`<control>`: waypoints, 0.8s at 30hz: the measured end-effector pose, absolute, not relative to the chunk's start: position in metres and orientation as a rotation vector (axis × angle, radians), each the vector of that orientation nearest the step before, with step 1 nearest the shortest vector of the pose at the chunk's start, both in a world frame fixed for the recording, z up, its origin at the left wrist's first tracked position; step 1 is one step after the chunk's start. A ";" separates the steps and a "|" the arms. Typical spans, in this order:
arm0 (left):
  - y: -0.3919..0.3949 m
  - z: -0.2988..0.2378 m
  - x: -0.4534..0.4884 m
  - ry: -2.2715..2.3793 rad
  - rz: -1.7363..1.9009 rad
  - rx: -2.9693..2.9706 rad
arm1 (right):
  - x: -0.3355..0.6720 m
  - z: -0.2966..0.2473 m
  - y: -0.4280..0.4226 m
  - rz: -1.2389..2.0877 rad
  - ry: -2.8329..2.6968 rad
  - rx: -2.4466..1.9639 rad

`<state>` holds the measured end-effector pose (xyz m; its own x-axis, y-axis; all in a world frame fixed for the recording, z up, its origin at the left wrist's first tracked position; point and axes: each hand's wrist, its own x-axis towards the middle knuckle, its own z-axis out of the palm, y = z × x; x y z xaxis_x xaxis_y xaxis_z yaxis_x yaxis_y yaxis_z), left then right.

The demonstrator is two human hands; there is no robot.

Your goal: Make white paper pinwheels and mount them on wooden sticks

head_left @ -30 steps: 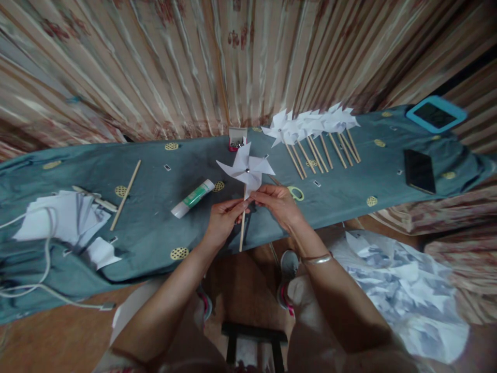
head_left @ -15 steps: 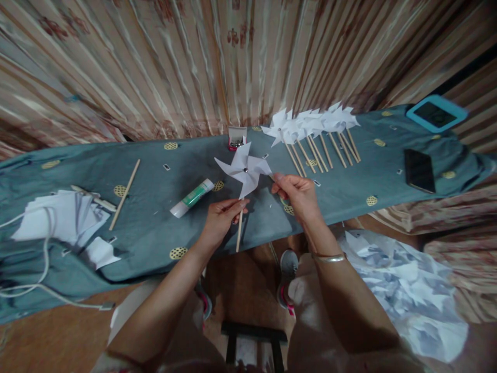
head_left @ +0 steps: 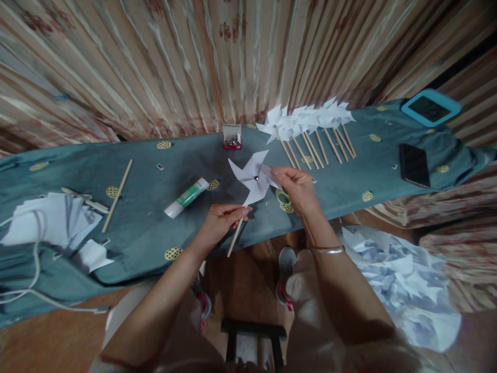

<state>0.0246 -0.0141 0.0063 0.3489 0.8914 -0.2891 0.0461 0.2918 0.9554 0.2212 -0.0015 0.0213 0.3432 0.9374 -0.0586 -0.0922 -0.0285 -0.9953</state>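
A white paper pinwheel (head_left: 253,182) with a shiny pin at its centre is held over the front half of the table. My left hand (head_left: 222,221) pinches its wooden stick (head_left: 235,237) just below the blades, and the stick's lower end points down and left. On the right, my right hand (head_left: 297,187) has its thumb and fingers closed on the tip of one blade. A small red box (head_left: 232,138) of metal pins sits open behind the pinwheel. To the left lies a glue stick (head_left: 187,198) with a green label.
Finished pinwheels (head_left: 310,122) lie in a row at the back right. A loose stick (head_left: 117,196) and paper sheets (head_left: 50,220) are on the left, beside a white cable (head_left: 37,264). A phone (head_left: 414,165) and blue-framed device (head_left: 430,108) lie right. A bag of paper pieces (head_left: 404,285) stands below.
The pinwheel has shifted right and its stick leans more, uncovering the pin box. My right hand has come closer in on the blade. The whole view has shifted slightly.
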 end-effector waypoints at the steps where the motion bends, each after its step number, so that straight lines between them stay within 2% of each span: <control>1: -0.014 0.007 0.025 1.066 0.735 1.133 | 0.221 0.020 -0.001 1.014 -0.863 -1.328; 24: -0.012 0.000 0.023 1.007 0.788 1.048 | 0.214 0.018 -0.003 1.181 -0.736 -1.226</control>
<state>0.0229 -0.0123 0.0004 0.3528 0.8928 -0.2802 -0.0572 0.3194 0.9459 0.2142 -0.0030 0.0181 0.2793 0.9471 -0.1583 -0.2759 -0.0788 -0.9580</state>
